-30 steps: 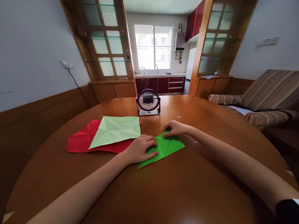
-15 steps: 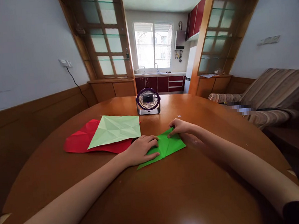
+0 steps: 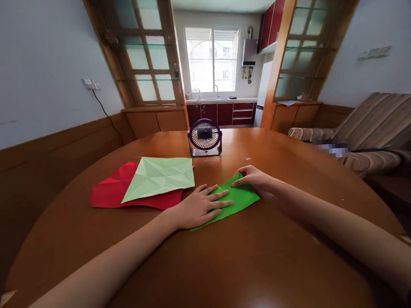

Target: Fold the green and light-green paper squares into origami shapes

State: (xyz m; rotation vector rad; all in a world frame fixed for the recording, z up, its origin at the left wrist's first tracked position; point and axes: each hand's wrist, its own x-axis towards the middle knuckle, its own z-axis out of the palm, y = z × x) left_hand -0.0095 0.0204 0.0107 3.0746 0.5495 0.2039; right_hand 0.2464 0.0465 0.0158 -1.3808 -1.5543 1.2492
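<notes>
A folded sheet of bright green paper (image 3: 244,195) lies on the table in front of me. My left hand (image 3: 200,207) rests flat on its left part, fingers spread and pointing right. At the paper's upper right edge, my right hand (image 3: 254,178) pinches it between thumb and fingers, and that side looks slightly raised. Left of my hands lies a creased pale green sheet (image 3: 161,177), partly covering a creased red sheet (image 3: 115,185). My left hand is close to the red sheet's right end.
A small purple-rimmed fan (image 3: 205,136) stands toward the far side of the rounded wooden table (image 3: 206,275). A striped armchair (image 3: 381,129) is to the right. Behind the table are cabinets and a kitchen window (image 3: 213,60).
My left hand's fingers have spread and stretched further right over the green paper. My right hand still pinches the edge, and the paper's right side has lifted a little.
</notes>
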